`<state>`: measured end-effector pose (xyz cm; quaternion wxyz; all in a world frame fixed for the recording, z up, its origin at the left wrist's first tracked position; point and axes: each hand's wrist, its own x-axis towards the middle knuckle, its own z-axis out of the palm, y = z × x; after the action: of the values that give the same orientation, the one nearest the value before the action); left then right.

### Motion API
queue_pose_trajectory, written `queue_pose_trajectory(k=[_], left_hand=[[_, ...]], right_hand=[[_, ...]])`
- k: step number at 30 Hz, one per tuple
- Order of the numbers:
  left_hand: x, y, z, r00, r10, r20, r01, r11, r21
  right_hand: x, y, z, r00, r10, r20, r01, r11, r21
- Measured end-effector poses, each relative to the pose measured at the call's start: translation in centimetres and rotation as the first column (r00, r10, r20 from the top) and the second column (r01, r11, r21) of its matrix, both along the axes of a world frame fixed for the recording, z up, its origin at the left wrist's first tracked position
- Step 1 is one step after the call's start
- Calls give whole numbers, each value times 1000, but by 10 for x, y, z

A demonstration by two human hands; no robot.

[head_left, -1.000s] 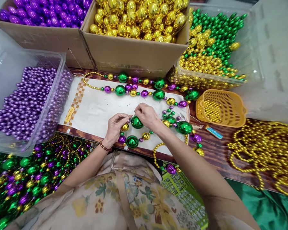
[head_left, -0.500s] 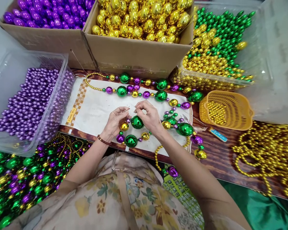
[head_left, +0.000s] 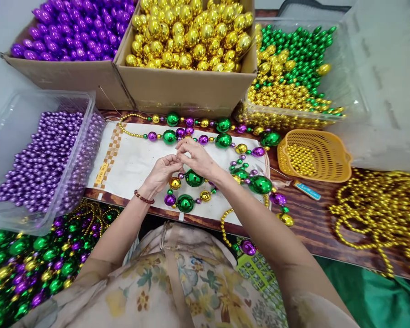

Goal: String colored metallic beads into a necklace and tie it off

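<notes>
My left hand (head_left: 162,174) and my right hand (head_left: 196,157) meet over a white cloth (head_left: 136,159), their fingers closed and fingertips together. They pinch the string end of a bead strand; the thin string itself is mostly hidden by the fingers. Just below lie the strand's large green bead (head_left: 194,178), a gold bead (head_left: 174,183), a purple bead (head_left: 170,199) and another green bead (head_left: 185,203). Behind my hands, a longer strand of green, purple and gold beads (head_left: 223,140) stretches across the cloth. More beads (head_left: 260,184) lie right of my right forearm.
Cardboard boxes of purple beads (head_left: 73,36) and gold beads (head_left: 191,38) stand at the back. Clear tubs hold small purple beads (head_left: 44,159) and green and gold beads (head_left: 294,68). A yellow basket (head_left: 335,159), a blue-handled tool (head_left: 307,190) and gold bead chains (head_left: 379,209) lie right.
My hands have come together, the right moving left over the left fingertips. A thin thread seen between them earlier is now hidden. The whole view has shifted slightly.
</notes>
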<state>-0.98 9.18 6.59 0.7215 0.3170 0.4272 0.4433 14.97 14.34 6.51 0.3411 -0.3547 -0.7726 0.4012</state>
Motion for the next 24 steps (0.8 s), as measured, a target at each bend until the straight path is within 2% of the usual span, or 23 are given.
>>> queue_pose_trajectory(k=[2,4,6,8,10,12,15,17,20,22,24], left_hand=[[1,-1,1,1000,19,0,-19,1000,1],[1,-2,1,1000,19,-2,-19,1000,-1],[0,-3,0,1000,6,-13,-6,1000,13],[-3,-3,0,999,-8,-40,10,999,39],[-6,-2,1,997,-24,-72,28,998,59],[-10,0,2,995,-39,-91,45,997,62],[-13,3,4,993,-80,-92,84,995,51],[-14,4,4,987,-120,-108,127,990,55],[-13,4,3,979,-129,-159,147,983,112],[-12,4,1,981,-85,-176,114,980,160],[-10,2,-1,983,-21,-182,58,978,199]], right_hand=[[7,2,3,998,65,15,-62,985,-162],[17,2,7,985,170,14,-158,941,-298],[24,2,12,967,255,15,-232,901,-367],[29,1,16,967,248,59,-210,906,-368],[32,-1,20,972,194,135,-150,949,-279],[34,-5,22,967,146,210,-125,986,-108],[37,-14,21,949,116,293,-160,979,129],[40,-19,20,943,130,305,-188,967,171],[42,-22,19,950,212,227,-233,970,67],[40,-20,19,962,249,107,-242,967,-81],[36,-17,17,980,197,-8,-193,950,-246]])
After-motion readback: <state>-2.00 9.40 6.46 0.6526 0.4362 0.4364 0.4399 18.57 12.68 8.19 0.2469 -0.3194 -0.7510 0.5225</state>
